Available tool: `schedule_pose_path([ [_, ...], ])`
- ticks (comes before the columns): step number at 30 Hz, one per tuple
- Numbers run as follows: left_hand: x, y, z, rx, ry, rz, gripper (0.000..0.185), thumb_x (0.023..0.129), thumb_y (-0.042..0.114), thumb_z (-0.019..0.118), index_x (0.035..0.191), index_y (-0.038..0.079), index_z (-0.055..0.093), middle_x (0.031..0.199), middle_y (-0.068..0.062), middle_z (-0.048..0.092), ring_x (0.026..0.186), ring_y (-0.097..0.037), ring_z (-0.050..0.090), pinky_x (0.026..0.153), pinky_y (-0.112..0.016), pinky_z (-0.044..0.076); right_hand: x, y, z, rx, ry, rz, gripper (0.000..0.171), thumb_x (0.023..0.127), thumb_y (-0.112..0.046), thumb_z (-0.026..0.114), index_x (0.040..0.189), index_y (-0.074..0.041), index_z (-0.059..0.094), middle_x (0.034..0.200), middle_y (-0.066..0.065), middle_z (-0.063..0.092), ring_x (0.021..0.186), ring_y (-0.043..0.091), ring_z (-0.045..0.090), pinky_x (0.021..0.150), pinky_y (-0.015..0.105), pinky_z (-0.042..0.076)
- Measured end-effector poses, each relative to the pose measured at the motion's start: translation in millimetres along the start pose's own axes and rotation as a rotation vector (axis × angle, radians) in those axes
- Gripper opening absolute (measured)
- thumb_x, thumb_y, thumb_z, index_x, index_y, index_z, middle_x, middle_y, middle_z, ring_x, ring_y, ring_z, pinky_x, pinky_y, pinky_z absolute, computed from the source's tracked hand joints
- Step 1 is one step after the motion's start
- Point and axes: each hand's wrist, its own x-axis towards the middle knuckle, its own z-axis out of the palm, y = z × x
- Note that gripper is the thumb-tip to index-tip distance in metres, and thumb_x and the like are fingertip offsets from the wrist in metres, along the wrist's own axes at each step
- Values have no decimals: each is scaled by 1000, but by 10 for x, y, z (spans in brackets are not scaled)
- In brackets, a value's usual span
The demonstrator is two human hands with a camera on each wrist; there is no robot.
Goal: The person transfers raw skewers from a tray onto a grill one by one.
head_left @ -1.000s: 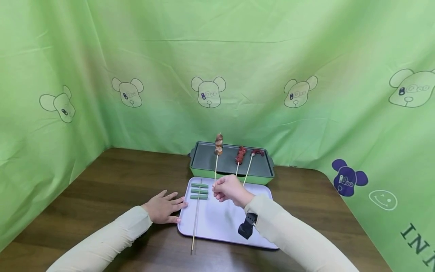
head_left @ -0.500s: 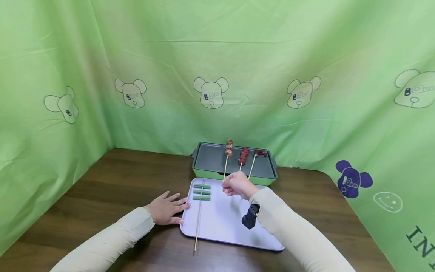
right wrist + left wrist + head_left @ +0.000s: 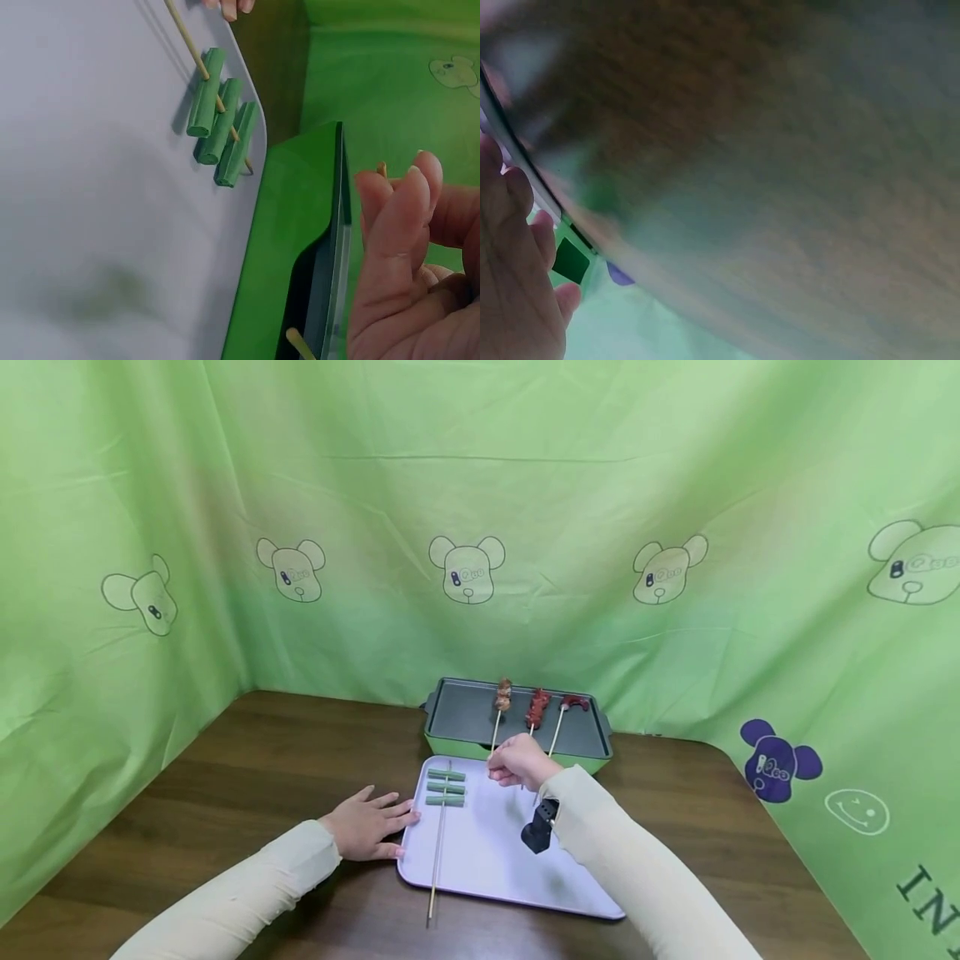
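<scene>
My right hand [image 3: 521, 762] pinches the bare lower end of a skewer of brown meat chunks [image 3: 503, 695] between thumb and fingertips. The meat end lies over the left-middle part of the dark grill plate [image 3: 461, 714]. In the right wrist view, a stub of the stick [image 3: 382, 169] shows between the fingertips. My left hand [image 3: 367, 827] rests with spread fingers on the table, fingertips at the left rim of the pale lilac tray [image 3: 495, 860]. On that tray, close to these fingers, lies a skewer with green cut pieces [image 3: 446, 787], its stick overhanging the front edge.
Right of the held skewer, a red meat skewer [image 3: 537, 710] and a skewer with a curled dark red piece [image 3: 575, 702] lie on the grill, sticks pointing toward me. The green grill base [image 3: 453, 747] stands directly behind the tray. A green curtain [image 3: 375, 635] encloses the brown table [image 3: 315, 735].
My right hand has moved a little to the right, then lowered the brown meat skewer's tip toward the grill plate. The left hand stays in place at the tray's rim.
</scene>
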Motion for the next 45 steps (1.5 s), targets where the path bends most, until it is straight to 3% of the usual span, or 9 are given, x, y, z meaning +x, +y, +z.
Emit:
schedule_pose_path([
  [7,-12,14,36,8,24,29,62,95,56,43,145,20,45,148,0,43,136,-26,38,106,-52,31,2,25,66,20,28,9,8,87,9,55,88,12,62,55,3,56,43,4,49,43,17,44],
  [20,-21,27,46,-21,31,21,62,95,56,44,145,19,45,148,0,43,135,-28,38,106,-53,30,-5,40,92,27,81,19,8,87,7,56,92,13,61,57,4,55,44,6,48,44,18,45],
  [30,-26,-21,66,-6,55,24,61,94,54,46,143,19,47,147,-1,45,134,-28,40,105,-53,32,41,56,31,-65,82,11,6,86,7,55,84,9,60,53,3,55,41,5,50,42,17,45],
  [37,-14,-15,36,-25,51,33,61,95,54,45,144,18,46,147,-1,44,135,-29,39,105,-54,30,48,10,-7,-137,45,29,15,86,7,56,73,1,54,50,1,53,39,4,48,41,16,44],
  [45,-34,5,-25,-30,43,36,62,95,55,45,144,19,45,147,-1,44,135,-29,39,105,-54,30,52,25,-56,-201,64,21,10,84,3,62,75,1,58,48,1,53,37,4,48,40,16,44],
])
